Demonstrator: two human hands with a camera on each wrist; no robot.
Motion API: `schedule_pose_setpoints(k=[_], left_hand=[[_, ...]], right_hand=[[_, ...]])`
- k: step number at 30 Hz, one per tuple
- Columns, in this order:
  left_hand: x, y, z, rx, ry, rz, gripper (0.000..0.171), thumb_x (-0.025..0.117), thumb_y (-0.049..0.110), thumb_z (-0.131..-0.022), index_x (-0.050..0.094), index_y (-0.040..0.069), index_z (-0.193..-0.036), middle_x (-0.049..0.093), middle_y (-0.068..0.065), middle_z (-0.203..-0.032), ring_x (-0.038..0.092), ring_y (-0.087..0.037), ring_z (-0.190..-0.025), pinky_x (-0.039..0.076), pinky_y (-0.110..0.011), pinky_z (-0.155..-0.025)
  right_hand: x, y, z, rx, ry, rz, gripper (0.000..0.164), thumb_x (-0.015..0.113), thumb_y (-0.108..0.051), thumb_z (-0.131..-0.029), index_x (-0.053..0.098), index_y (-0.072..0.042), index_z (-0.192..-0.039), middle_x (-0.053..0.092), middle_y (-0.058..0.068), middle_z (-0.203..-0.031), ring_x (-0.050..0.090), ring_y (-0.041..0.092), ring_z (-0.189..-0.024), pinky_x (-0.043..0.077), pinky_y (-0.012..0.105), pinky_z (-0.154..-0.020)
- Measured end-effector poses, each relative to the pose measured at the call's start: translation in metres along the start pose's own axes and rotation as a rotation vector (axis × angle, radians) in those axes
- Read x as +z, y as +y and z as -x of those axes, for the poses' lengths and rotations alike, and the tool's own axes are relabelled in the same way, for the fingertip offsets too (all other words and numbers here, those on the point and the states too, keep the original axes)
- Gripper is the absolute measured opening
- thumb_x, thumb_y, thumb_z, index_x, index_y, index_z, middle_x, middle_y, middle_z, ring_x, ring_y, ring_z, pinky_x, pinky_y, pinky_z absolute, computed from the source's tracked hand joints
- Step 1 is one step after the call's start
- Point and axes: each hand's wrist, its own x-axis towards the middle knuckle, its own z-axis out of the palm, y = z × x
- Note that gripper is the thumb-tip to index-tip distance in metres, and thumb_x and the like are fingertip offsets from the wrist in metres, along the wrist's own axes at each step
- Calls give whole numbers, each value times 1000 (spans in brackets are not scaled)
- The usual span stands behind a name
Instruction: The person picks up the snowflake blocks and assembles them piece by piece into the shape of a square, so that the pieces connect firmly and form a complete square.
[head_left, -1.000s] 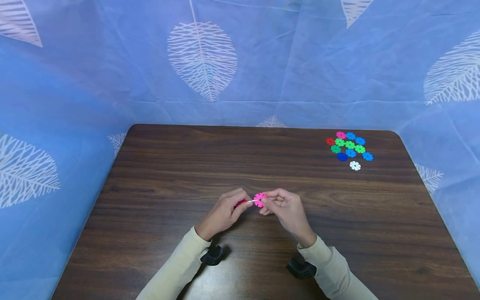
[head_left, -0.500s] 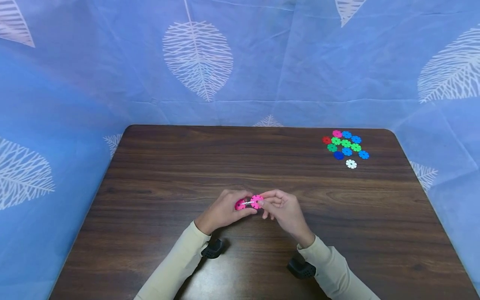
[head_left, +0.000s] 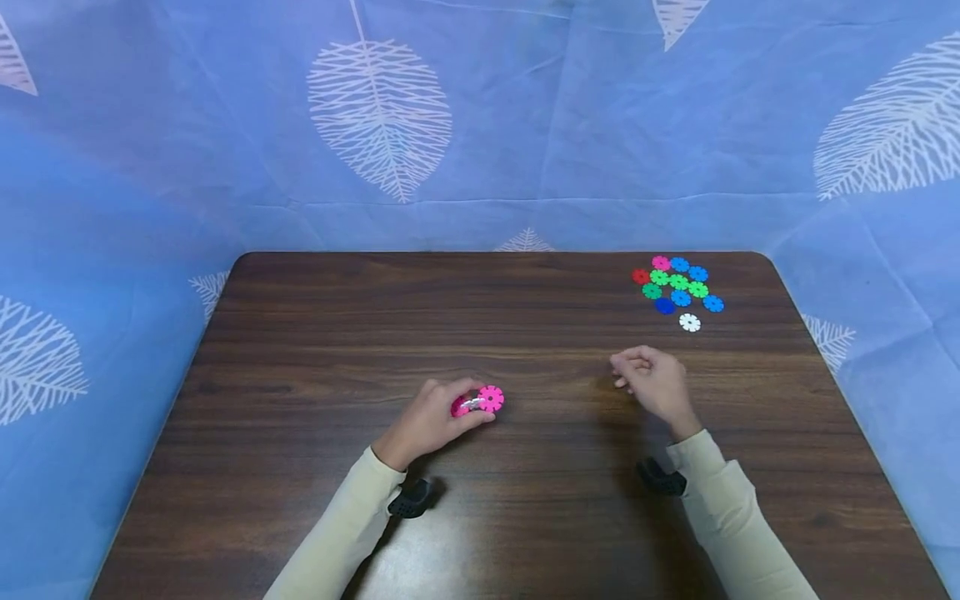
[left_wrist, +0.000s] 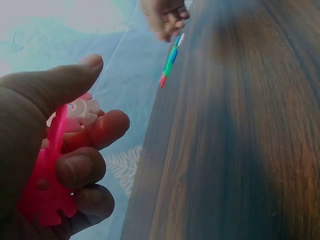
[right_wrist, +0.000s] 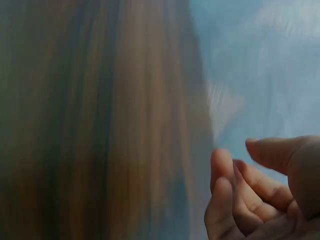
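My left hand point(head_left: 427, 423) holds a small joined piece of notched plastic flower discs above the middle of the table. A pink disc point(head_left: 491, 398) faces up at its right end, and a white disc point(left_wrist: 82, 112) stands edge-on between that and another pink disc point(left_wrist: 45, 185). Fingers curl round the far side in the left wrist view, partly hiding the discs. My right hand point(head_left: 656, 383) is over the table's right half, with its fingers loosely bent and nothing between them. Nearest to it lies a loose white disc point(head_left: 690, 322).
Behind the white disc, several loose discs lie flat in a cluster at the back right, among them a red disc point(head_left: 641, 276), a green disc point(head_left: 678, 282) and a dark blue disc point(head_left: 664, 307). Blue leaf-patterned cloth point(head_left: 480, 125) hangs beyond the brown wooden table point(head_left: 420, 308).
My right hand has let go of the pink disc and moved right, towards the loose discs. The left hand keeps the joined discs and has shifted slightly left in view.
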Motion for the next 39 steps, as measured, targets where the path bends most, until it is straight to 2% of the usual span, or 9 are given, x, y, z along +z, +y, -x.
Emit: schedule_pose_setpoints(k=[2,4,7,9,11,14,24,30,39], left_hand=[[-2,-1,1,-19,-7,9,35,74,30,-82,67,8,-108,69,2,-78,39,1,-56,39,-13,-50],[-3,-2,2,-34,-12,6,36,73,31,-83,66,8,-109,68,3,-76,37,1,-55,38,-13,-49],[-5,-3,3,-50,-10,4,37,74,30,-82,66,8,-110,68,4,-75,36,2,-55,38,-13,-49],[-5,-4,4,-59,-8,0,37,75,30,-81,66,8,-110,67,4,-74,36,1,-55,38,-14,-49],[-5,-5,5,-67,-8,3,39,76,30,-80,66,8,-110,68,4,-74,36,1,-55,38,-14,-50],[-6,-6,7,-74,-10,5,41,76,32,-80,66,7,-111,71,2,-80,39,0,-57,40,-14,-54],[-14,-8,7,-71,33,-24,43,73,33,-82,65,7,-116,65,1,-71,27,1,-54,35,-13,-53],[-18,-9,5,-73,32,-37,41,72,33,-84,65,7,-116,66,2,-73,26,2,-54,34,-13,-53],[-21,-8,5,-73,16,-36,42,72,34,-84,64,8,-116,49,10,-58,23,1,-52,26,-14,-46]], right_hand=[[-18,18,-13,32,62,120,33,58,-28,-94,65,4,-101,72,17,-82,58,-7,-56,51,30,-78],[-33,32,-26,57,118,208,32,57,-27,-94,65,4,-99,71,14,-74,54,-8,-53,40,46,-93],[-50,49,-44,94,187,257,32,57,-23,-94,62,7,-99,69,17,-72,60,10,-60,25,60,-100],[-57,58,-53,158,218,267,35,58,-25,-93,60,9,-102,68,23,-80,61,30,-80,24,60,-102],[-62,66,-61,236,226,267,42,58,-29,-92,57,10,-108,66,28,-93,51,44,-105,24,59,-104],[-67,75,-70,311,224,274,50,58,-32,-92,55,12,-115,63,31,-106,40,47,-117,24,57,-104],[-74,79,-81,276,194,385,61,57,-42,-91,55,12,-119,62,31,-107,47,45,-109,32,56,-100],[-69,77,-83,290,248,351,49,59,-35,-90,58,9,-113,59,30,-105,45,46,-110,35,55,-95],[-71,83,-85,287,274,314,46,61,-32,-89,56,8,-110,57,27,-94,47,43,-103,35,53,-95]])
